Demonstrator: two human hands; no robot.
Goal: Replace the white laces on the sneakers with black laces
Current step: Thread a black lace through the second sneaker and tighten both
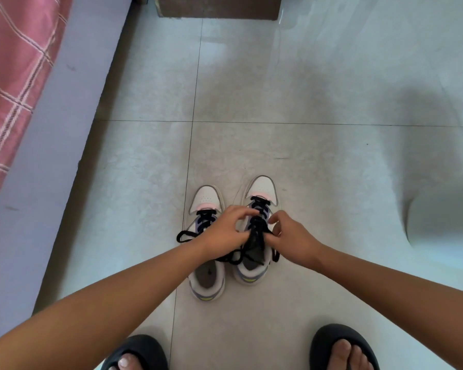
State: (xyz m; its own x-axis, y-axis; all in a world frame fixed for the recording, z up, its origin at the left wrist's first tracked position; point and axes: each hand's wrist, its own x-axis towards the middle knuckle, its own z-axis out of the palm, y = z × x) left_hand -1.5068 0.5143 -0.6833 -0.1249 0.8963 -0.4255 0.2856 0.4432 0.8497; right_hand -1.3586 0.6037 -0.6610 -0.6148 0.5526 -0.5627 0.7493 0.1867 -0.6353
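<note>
Bare forearms without sleeves; black open-toe slippers on both feet.

No text, label, brand name, number or sign can be read anywhere in the view. The two sneakers show only plain panels, perforation dots on the left toe cap and yellow-green marks at the heels, too small to make out as lettering. The cardboard box at the far edge shows no print.
</note>
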